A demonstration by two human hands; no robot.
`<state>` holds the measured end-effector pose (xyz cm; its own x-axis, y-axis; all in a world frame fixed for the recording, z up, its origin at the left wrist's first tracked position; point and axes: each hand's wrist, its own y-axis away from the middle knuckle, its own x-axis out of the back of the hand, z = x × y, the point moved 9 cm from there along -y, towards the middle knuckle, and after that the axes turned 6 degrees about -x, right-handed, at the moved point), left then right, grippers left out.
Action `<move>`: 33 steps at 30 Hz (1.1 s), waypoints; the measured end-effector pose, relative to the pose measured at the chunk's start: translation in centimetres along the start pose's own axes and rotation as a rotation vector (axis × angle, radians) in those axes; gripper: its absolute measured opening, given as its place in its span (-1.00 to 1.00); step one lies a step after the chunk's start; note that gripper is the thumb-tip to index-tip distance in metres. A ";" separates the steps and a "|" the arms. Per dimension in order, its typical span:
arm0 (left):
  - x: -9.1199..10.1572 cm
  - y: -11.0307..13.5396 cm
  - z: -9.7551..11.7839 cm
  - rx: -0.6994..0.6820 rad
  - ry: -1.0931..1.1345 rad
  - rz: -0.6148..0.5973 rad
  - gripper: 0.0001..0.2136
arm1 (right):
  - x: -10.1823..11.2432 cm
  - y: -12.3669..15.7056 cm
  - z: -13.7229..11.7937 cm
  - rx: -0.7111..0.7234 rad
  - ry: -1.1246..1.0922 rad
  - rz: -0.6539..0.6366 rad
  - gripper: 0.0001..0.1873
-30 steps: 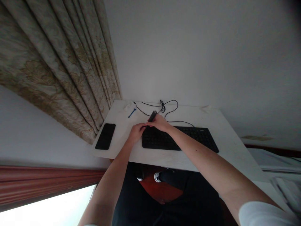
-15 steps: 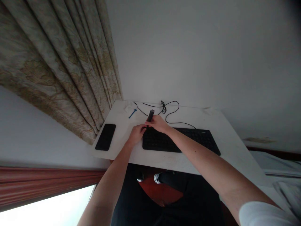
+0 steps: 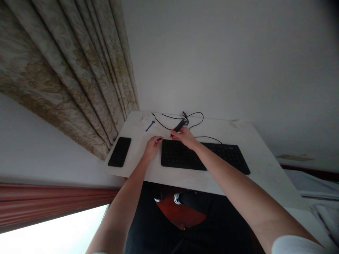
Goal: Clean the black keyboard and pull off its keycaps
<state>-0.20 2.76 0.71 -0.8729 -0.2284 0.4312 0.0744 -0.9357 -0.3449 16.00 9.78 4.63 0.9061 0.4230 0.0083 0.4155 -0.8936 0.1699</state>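
Observation:
My right hand (image 3: 185, 137) is closed around a slim black stick-shaped device (image 3: 179, 125), held tilted with its lighter tip up and to the right, above the far edge of the black keyboard (image 3: 185, 155). My left hand (image 3: 153, 146) is by the keyboard's far left corner, with thumb and fingers pinched on a small dark piece (image 3: 159, 139); its kind is too small to make out. The two hands are apart. Beyond my left hand a thin blue tool with a wider head (image 3: 150, 126) lies on the white table (image 3: 140, 155).
A black smartphone (image 3: 119, 152) lies at the table's left side. A black cable (image 3: 198, 123) with a bundled knot runs along the back, near a crumpled whitish wrapper (image 3: 146, 117). Patterned curtains (image 3: 106, 88) hang at the left, and a wall (image 3: 225, 63) rises behind the table.
My hands have moved apart. The right one has carried the black device to the right and tilted it over further; the left has drawn slightly left with the small dark piece.

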 end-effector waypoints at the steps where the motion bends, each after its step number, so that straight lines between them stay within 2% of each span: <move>1: 0.2 0.0 -0.3 0.025 0.031 0.019 -0.78 | 0.5 0.5 0.2 -0.024 -0.045 0.027 -0.66; 6: 0.9 0.3 -1.1 0.116 0.117 0.131 -0.76 | 3.2 3.8 1.0 -0.093 -0.195 0.130 -0.64; 13: 1.1 -0.1 0.0 0.067 0.043 0.101 -0.82 | 6.2 7.7 2.5 -0.098 -0.289 0.211 -0.57; 18: 1.4 -1.7 0.5 0.007 -0.232 -0.011 -0.80 | 7.1 8.6 2.7 -0.097 -0.335 0.249 -0.56; 22: 1.0 -3.4 0.0 0.014 -0.478 -0.177 -0.69 | 7.2 8.8 2.5 -0.095 -0.343 0.238 -0.53; 27: 0.0 -4.8 -0.4 0.014 -0.660 -0.351 -0.65 | 7.5 8.9 2.6 -0.103 -0.336 0.236 -0.50; 30: -0.3 -5.1 -0.1 -0.039 -0.697 -0.354 -0.69 | 7.6 8.9 2.7 -0.103 -0.335 0.230 -0.51; 33: -0.3 -5.0 0.2 -0.084 -0.632 -0.289 -0.73 | 7.8 8.8 2.9 -0.099 -0.321 0.233 -0.53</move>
<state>-0.20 7.46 2.50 -0.4029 -0.1101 0.9086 -0.1778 -0.9644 -0.1957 26.98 4.79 3.39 0.9603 0.1286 -0.2476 0.2010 -0.9345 0.2939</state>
